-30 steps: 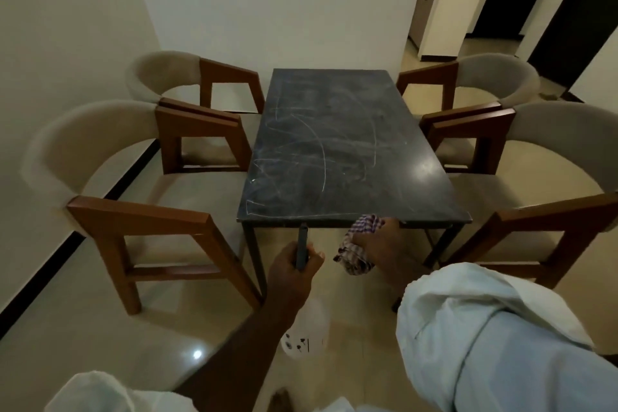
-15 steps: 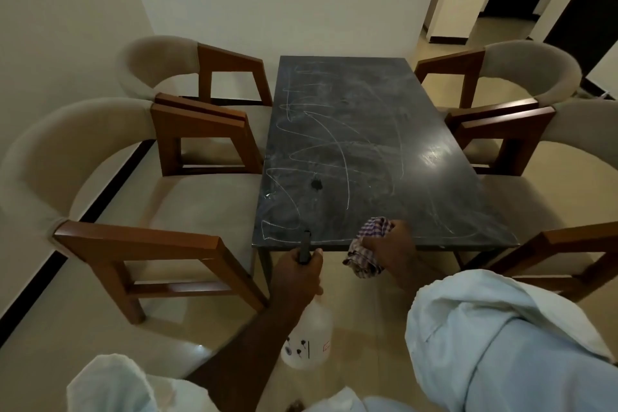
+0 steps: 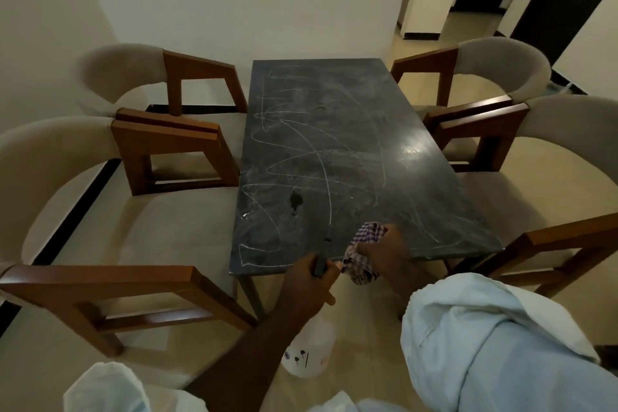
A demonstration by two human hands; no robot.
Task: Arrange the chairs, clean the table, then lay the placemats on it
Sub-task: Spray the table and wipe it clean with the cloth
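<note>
From the head camera we look down on the table (image 3: pixel 334 150), a dark grey rectangular slab on thin dark legs. It stands mid-floor with its far short end towards the white wall. Pale scribbled lines loop over most of its top, the surface looks dusty and smeared, and a small dark wet blot (image 3: pixel 296 201) sits left of centre towards the near end. A light glare shines on its right side.

Two chairs flank each long side: near left chair (image 3: pixel 43 170), far left chair (image 3: pixel 117 73), near right chair (image 3: pixel 568 144) and far right chair (image 3: pixel 501 63). All have beige padded backs and brown wooden arms.

Our left hand (image 3: pixel 306 281) grips the dark head of a spray bottle (image 3: pixel 309 354), whose clear body hangs below the table's near edge. Our right hand (image 3: pixel 384 254) clutches a bunched checked cloth (image 3: pixel 369 232) at that near edge. We cannot tell whether the cloth presses on the top.
</note>
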